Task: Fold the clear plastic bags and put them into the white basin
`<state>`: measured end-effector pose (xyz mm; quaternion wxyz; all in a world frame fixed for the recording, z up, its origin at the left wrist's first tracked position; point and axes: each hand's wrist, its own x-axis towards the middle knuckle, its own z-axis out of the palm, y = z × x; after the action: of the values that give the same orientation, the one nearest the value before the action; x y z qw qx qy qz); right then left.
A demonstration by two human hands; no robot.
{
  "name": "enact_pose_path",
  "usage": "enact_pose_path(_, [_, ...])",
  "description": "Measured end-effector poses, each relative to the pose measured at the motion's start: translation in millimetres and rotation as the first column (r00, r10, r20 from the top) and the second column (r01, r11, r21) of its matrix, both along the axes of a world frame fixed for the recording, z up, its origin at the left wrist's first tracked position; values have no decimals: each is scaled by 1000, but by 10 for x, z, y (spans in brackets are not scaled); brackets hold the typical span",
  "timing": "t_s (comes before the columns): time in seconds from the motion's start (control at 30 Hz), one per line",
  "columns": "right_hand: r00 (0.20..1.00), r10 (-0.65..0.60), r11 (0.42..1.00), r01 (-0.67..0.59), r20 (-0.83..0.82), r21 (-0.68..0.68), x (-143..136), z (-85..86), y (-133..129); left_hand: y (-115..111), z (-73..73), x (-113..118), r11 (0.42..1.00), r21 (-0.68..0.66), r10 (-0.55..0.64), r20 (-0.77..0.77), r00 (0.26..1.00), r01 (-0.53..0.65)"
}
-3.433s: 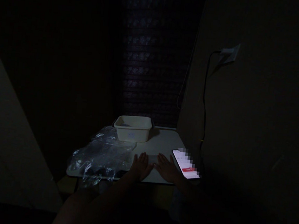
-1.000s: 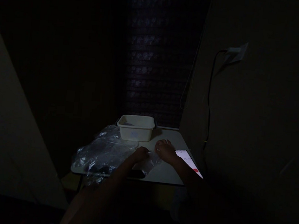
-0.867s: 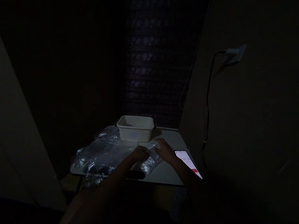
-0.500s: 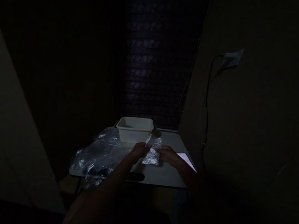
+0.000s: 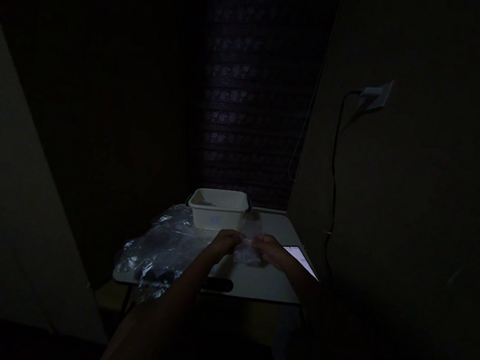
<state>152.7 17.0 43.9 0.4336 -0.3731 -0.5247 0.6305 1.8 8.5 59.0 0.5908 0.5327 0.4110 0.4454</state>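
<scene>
My left hand (image 5: pixel 226 243) and right hand (image 5: pixel 271 250), fingers closed, grip a small, clear, wrinkled plastic bag (image 5: pixel 248 254) above the table's near half. The pale, round-cornered table (image 5: pixel 266 283) stands in a dark room, before a dim, horizontally banded blind (image 5: pixel 231 97).

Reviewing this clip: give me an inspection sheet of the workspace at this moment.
Surface: pale table, dark slot near front edge.
Work things: small clear plastic piece, blurred; loose clear plastic, left; pale tub, contents unclear.
Clutter: lit phone, right, partly hidden.
Hands: left hand and right hand pinch the small piece.
Cables: dark cord from wall outlet; lower end unclear.
Surroundings: dim; patterned blind behind.
</scene>
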Motion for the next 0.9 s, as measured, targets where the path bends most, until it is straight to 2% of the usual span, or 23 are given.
enact_pose_path(0.3, [995, -35, 999, 36, -93, 12, 18, 78, -58, 34, -21, -28, 1000, -12, -9, -30, 1000, 8])
enact_pose_path(0.57, [995, -57, 998, 55, -81, -21, 21, 134, -92, -47, 75, -11, 1000, -6, -25, -24, 999, 24])
enact_pose_path(0.63, [995, -63, 998, 61, -81, -29, 35, 127, -81, -37, 71, -9, 1000, 15, -9, -85, 996, 11])
enact_pose_path(0.77, [992, -93, 993, 86, -83, -81, 76, 85, -54, 40, -24, -10, 998, 61, 44, -332, 942, -25])
enact_pose_path(0.9, [982, -155, 970, 172, 105, -171, 151, -57, -15, 119, -177, -34, 996, 72, 71, -457, 887, -42])
